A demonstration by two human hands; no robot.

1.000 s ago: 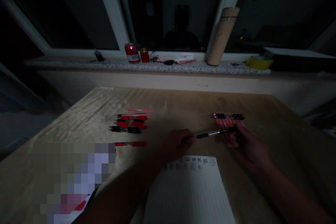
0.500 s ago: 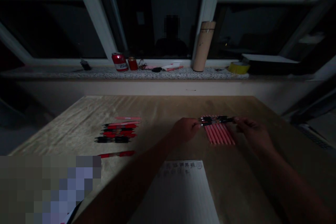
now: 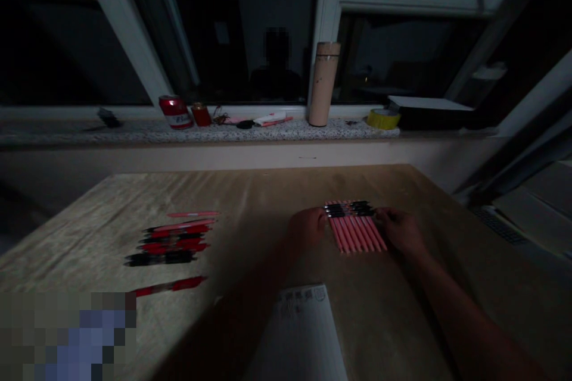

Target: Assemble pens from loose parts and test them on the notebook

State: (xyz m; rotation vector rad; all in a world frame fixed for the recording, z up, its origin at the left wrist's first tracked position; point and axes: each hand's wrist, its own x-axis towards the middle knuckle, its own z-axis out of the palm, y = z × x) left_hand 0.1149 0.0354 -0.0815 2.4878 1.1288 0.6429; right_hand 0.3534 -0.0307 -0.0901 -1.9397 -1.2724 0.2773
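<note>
Pink pens (image 3: pixel 357 235) lie side by side in a row on the table, with several black pens (image 3: pixel 348 209) laid crosswise over their far part. At the left tips of the black pens is my left hand (image 3: pixel 308 225), its fingers closed on the end of the nearest one. My right hand (image 3: pixel 400 229) pinches at the opposite end of that pen. Dim light blurs the exact fingertip contact. Off to the left lies a loose stack of red pens (image 3: pixel 174 245), with black pens (image 3: pixel 161 258) and pink pens (image 3: pixel 193 214) among them. A single red pen (image 3: pixel 172 286) lies nearer me.
Lined paper (image 3: pixel 304 333) lies in front of me, partly under my left forearm. Along the windowsill (image 3: pixel 250 136) stand a red can (image 3: pixel 176 112), a small red jar (image 3: pixel 201 114), a tall tan cylinder (image 3: pixel 324 84), yellow tape (image 3: pixel 383 119) and a dark box (image 3: pixel 431 114).
The black pen between my hands has come down level beside the other black pens on the pink row. My right hand has moved in closer. The camera view has shifted slightly right.
</note>
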